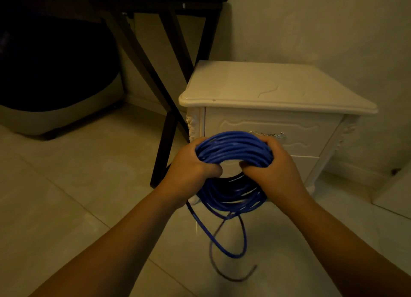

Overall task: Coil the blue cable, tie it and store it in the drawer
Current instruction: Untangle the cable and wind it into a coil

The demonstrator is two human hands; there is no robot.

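Note:
The blue cable (233,148) is wound into a thick round coil held up in front of me. My left hand (191,167) grips the coil's left side and my right hand (273,169) grips its right side, thumbs through the middle. A loose blue loop and a thin dark end hang below the coil, toward the floor. Behind the coil stands a cream nightstand (266,92) whose top drawer (311,129) is closed; the drawer's metal handle (278,135) peeks out above my right hand.
A black folding table (169,58) stands left of the nightstand, its legs close to the cabinet's corner. A dark rounded object with a pale base (55,85) sits under the table at far left. The floor is pale tile; walls close in behind and right.

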